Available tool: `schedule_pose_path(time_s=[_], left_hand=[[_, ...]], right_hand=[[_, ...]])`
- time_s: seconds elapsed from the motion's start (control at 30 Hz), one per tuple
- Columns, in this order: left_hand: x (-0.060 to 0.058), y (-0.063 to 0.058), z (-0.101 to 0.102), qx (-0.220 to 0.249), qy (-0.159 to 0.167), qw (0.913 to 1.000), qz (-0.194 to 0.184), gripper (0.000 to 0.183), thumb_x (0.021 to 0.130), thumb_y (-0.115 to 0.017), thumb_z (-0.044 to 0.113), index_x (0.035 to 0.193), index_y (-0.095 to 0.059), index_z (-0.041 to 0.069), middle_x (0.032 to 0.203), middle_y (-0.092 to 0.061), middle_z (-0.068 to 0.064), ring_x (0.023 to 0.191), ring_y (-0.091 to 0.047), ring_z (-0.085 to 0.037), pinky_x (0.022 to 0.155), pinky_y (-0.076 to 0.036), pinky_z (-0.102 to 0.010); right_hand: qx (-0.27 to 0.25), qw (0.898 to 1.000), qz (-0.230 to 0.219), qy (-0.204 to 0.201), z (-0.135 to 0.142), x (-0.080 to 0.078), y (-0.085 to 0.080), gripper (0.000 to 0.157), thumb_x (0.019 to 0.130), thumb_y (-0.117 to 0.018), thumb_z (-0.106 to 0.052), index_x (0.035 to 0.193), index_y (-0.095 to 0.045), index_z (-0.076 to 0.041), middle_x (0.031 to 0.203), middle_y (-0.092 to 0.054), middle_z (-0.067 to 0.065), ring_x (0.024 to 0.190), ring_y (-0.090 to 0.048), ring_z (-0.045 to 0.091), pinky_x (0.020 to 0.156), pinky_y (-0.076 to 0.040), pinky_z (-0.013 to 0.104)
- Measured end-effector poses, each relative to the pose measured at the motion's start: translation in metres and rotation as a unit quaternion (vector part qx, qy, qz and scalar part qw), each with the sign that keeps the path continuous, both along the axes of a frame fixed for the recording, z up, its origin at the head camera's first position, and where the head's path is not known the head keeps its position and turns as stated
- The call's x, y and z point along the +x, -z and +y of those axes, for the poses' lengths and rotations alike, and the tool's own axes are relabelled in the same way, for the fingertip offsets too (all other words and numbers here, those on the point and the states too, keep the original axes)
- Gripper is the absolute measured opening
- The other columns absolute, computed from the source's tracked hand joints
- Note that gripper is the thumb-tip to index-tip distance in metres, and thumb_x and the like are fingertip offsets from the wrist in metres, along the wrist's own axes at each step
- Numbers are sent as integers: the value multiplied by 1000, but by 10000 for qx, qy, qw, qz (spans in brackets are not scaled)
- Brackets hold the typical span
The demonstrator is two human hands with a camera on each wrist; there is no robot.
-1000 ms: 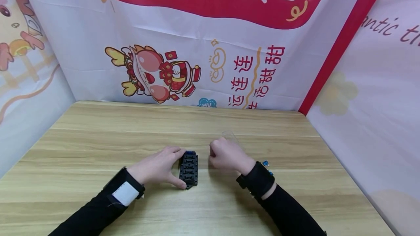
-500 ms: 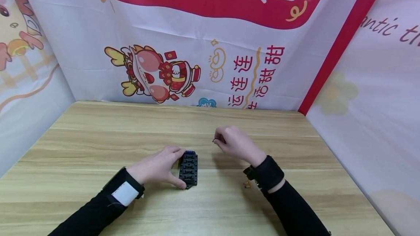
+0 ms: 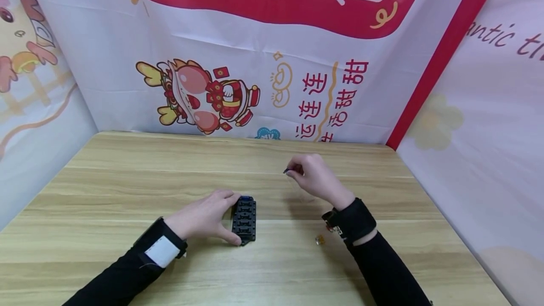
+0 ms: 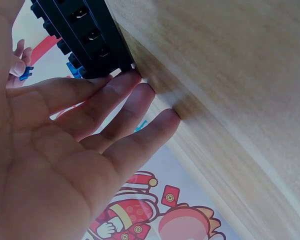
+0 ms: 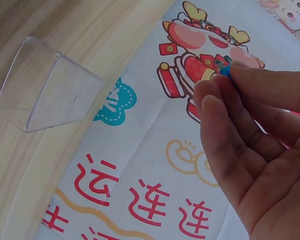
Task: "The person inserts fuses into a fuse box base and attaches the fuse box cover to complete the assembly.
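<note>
My left hand (image 3: 208, 216) holds a black fuse block (image 3: 244, 221) on the table between thumb and fingers, at its two ends. The block has a row of slots, with a blue piece (image 3: 245, 197) at its far end. From below, the left wrist view shows the block (image 4: 90, 37) raised at a slant above the fingertips (image 4: 127, 77). To the right, above the table, my right hand (image 3: 316, 178) pinches a small blue blade fuse (image 5: 225, 71) between thumb and fingertips. The fuse's prongs (image 4: 25, 74) show in the left wrist view.
A clear plastic box (image 5: 50, 92) stands on the table near the right hand, barely visible in the head view. A small amber piece (image 3: 320, 240) lies by the right wrist. Printed cloth (image 3: 255, 37) hangs behind the wooden table (image 3: 170, 164).
My right hand has risen from the table and moved away and to the right, the small blue fuse coming into view in its fingers. The left hand and fuse block have stayed put.
</note>
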State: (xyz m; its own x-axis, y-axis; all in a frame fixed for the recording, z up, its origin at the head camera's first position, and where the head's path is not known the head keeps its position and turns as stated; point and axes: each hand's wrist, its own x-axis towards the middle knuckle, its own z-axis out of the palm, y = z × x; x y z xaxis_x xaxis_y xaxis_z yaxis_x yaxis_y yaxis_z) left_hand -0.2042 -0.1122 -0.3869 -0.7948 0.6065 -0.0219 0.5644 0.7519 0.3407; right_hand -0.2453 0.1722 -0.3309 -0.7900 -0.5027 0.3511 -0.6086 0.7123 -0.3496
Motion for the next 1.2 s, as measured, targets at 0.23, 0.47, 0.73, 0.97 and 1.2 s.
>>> schedule_pose_path(time_s=[0.23,0.47,0.73,0.97,1.2], left_hand=[[1,0,-1,21,-47,10000,-49,108,60,-75,68,141,-44,4,139,-44,-12,126,-41,-26,101,-36,-41],[0,-1,-2,-43,-68,10000,-48,109,60,-74,69,142,-43,5,139,-43,-11,126,-40,-25,101,-35,-40],[1,0,-2,-88,-82,9999,-80,109,60,-73,70,142,-43,5,141,-42,-12,128,-38,-26,102,-34,-41],[0,1,-1,-96,-79,9999,-65,110,60,-72,71,143,-42,5,141,-42,-12,129,-38,-26,102,-34,-41],[-1,0,-1,-96,-76,9999,-29,110,59,-72,71,143,-42,6,140,-43,-10,127,-39,-24,102,-35,-40]], right_hand=[[21,10000,60,-42,2,-3,1,6,85,-71,-9,88,-69,-4,77,-62,-5,66,-56,5,58,-46,17],[-181,9998,64,-66,5,-4,-1,4,86,-69,-9,87,-69,-5,76,-61,-6,65,-56,5,58,-47,19],[-91,9999,45,1,8,-4,-4,5,86,-70,-11,87,-69,-6,75,-60,-7,65,-55,6,57,-47,21],[-80,9999,26,57,10,-4,-4,4,87,-69,-11,86,-69,-7,74,-60,-8,64,-55,5,57,-47,21],[76,9998,-173,8,9,-5,-3,4,86,-70,-10,85,-67,-7,76,-61,-5,65,-56,7,57,-47,20]])
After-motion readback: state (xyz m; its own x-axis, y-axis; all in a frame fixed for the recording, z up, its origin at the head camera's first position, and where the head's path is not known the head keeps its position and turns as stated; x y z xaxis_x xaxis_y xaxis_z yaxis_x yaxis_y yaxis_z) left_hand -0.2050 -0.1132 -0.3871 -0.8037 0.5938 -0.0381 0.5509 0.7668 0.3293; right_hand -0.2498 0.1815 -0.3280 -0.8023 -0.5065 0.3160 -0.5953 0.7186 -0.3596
